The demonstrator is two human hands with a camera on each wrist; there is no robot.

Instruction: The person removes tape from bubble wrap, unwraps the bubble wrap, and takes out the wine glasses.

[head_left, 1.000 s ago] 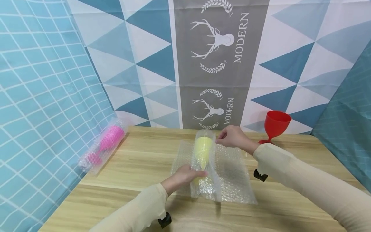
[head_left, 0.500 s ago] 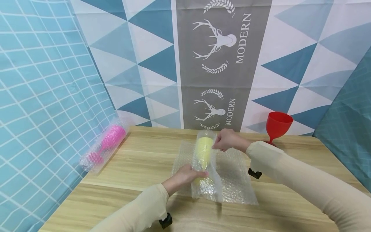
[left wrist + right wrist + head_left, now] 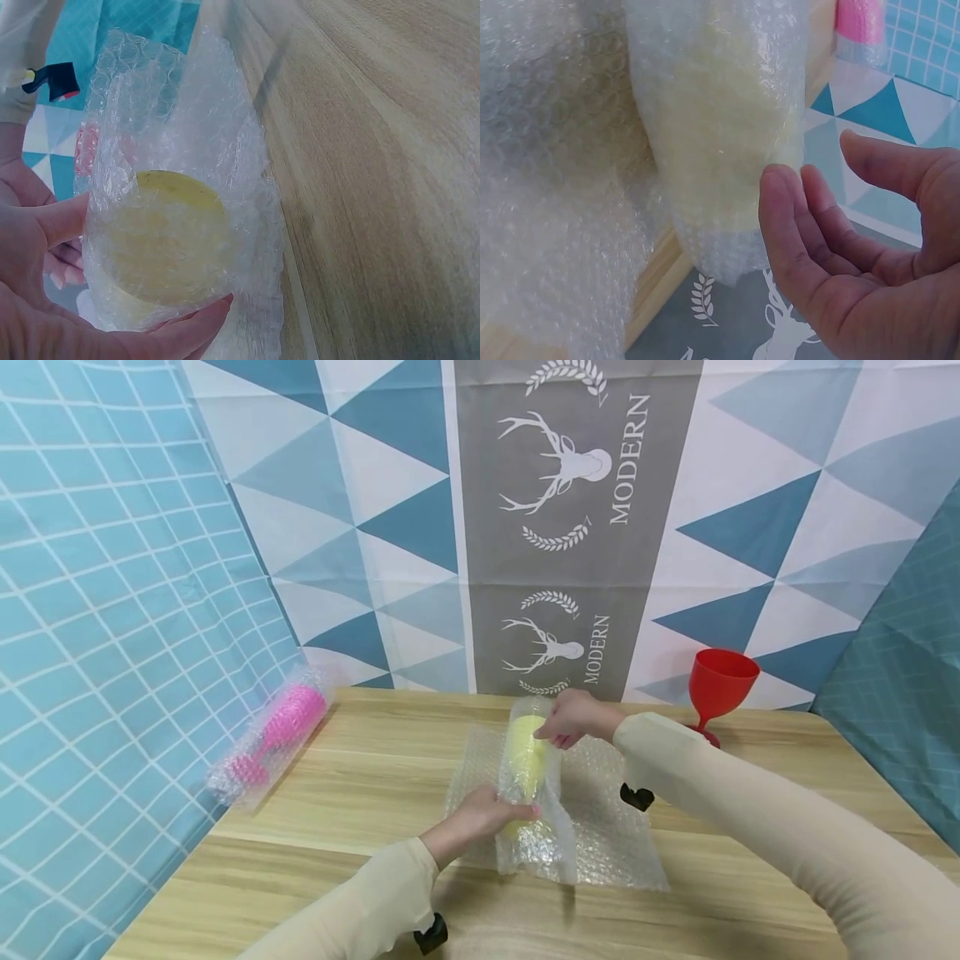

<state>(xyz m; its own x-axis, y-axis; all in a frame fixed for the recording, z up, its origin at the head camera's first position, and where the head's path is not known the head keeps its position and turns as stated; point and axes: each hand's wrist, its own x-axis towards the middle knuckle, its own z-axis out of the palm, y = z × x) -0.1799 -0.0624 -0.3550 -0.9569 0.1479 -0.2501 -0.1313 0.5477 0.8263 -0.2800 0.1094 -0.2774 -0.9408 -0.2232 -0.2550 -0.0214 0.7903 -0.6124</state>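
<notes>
A yellow goblet [image 3: 526, 758] lies on the table in a roll of bubble wrap [image 3: 611, 839], part of which spreads flat to the right. My left hand [image 3: 480, 812] grips the wrapped goblet at its stem end, thumb across the top. In the left wrist view, the round yellow base [image 3: 169, 247] shows through the plastic between thumb and fingers. My right hand [image 3: 573, 718] is at the bowl end. Its fingertips [image 3: 778, 180] are at the wrap's side, and its thumb stands apart with nothing pinched. Whether the fingertips press the wrap, I cannot tell.
A pink goblet [image 3: 288, 718] wrapped in bubble wrap lies at the table's left edge by the blue grid cloth. An unwrapped red goblet [image 3: 722, 683] stands upright at the back right, its foot partly behind my right sleeve. A patterned cloth [image 3: 390, 527] hangs behind the wooden table [image 3: 375, 760].
My right hand has moved left, from the wrap's right edge onto the bowl of the yellow goblet, and its fingers have loosened. My left hand keeps its grip in the same spot.
</notes>
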